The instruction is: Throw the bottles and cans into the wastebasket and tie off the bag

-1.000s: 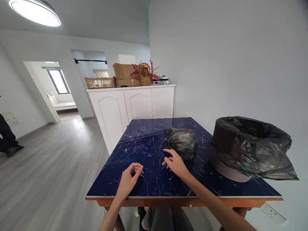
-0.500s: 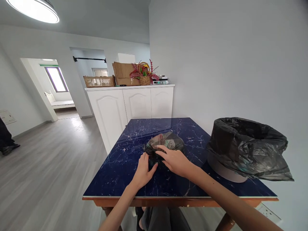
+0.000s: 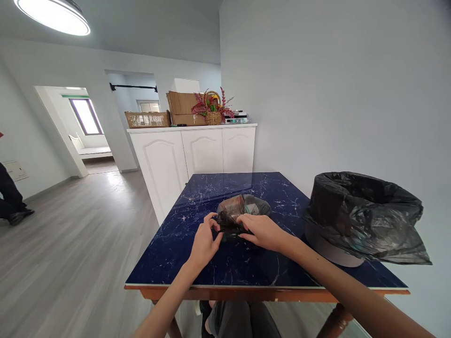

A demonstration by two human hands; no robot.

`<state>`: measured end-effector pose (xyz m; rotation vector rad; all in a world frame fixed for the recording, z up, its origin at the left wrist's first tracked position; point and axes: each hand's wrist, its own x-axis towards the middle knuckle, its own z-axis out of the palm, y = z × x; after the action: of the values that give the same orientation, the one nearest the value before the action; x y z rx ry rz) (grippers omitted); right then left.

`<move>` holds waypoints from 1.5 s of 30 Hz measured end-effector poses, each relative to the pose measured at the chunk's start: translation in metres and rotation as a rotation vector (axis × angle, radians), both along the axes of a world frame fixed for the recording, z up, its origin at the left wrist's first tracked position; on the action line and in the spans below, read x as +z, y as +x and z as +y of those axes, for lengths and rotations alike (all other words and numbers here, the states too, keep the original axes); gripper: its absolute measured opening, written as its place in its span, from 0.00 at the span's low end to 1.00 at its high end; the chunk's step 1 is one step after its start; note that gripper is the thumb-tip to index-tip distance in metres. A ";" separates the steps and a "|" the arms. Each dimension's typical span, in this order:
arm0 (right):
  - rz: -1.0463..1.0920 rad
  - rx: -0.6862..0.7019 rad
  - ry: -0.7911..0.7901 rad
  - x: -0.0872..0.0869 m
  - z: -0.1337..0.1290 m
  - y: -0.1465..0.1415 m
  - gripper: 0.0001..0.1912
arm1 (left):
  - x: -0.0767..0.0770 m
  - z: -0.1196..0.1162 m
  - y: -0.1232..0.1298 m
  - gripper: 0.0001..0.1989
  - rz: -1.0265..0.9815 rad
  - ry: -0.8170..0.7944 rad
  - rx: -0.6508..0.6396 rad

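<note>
A filled black plastic bag (image 3: pixel 259 205) lies on the blue marbled table (image 3: pixel 169 249), with reddish and pale contents showing dimly through its thin film. My left hand (image 3: pixel 204 239) pinches the gathered bag mouth from the left, thumb and fingers curled on the plastic. From the right, my right hand (image 3: pixel 262 230) grips the same gathered part, its fingertips partly hidden in the folds. At the table's right side stands a grey bin (image 3: pixel 331 249) lined with another black bag (image 3: pixel 384 225), whose edge hangs loosely over the rim.
A white cabinet (image 3: pixel 204 148) stands beyond the table, bearing cardboard boxes (image 3: pixel 186 105) and a flower basket (image 3: pixel 213 117). The wall (image 3: pixel 327 94) runs along the right. At the far left, a person's dark-clothed leg (image 3: pixel 10 192) shows on the floor.
Both hands have closed on the bag's mouth and pulled its edges slightly apart. At the far left, the other person shows a little more. The lined bin has stayed in place.
</note>
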<state>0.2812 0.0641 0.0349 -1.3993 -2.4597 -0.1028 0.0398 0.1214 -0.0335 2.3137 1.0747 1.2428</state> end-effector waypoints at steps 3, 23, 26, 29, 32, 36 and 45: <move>0.057 -0.004 0.043 0.002 -0.001 0.005 0.11 | 0.003 0.006 -0.017 0.25 -0.076 -0.025 0.075; 0.503 -0.130 0.169 0.013 -0.010 -0.011 0.25 | 0.038 0.002 -0.011 0.14 -0.270 -0.178 0.125; 0.636 -0.172 0.190 0.014 -0.007 -0.009 0.13 | 0.047 -0.006 -0.015 0.22 -0.317 -0.224 0.141; 0.971 -0.252 0.093 0.016 -0.004 -0.006 0.15 | 0.054 -0.017 -0.024 0.28 -0.389 -0.272 0.209; 1.329 -0.234 -0.055 0.017 -0.007 -0.007 0.19 | 0.058 -0.027 -0.032 0.28 -0.449 -0.298 0.274; 1.402 -0.187 -0.012 0.018 -0.017 -0.016 0.20 | 0.066 -0.037 -0.037 0.25 -0.511 -0.233 0.283; 0.957 -0.079 0.606 0.052 -0.065 -0.049 0.17 | 0.104 -0.068 -0.036 0.16 -0.378 -0.044 0.271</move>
<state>0.2323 -0.0006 0.0867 -0.9417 -1.4162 -0.1379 0.0036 0.0535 0.0708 1.8383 1.2839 1.6534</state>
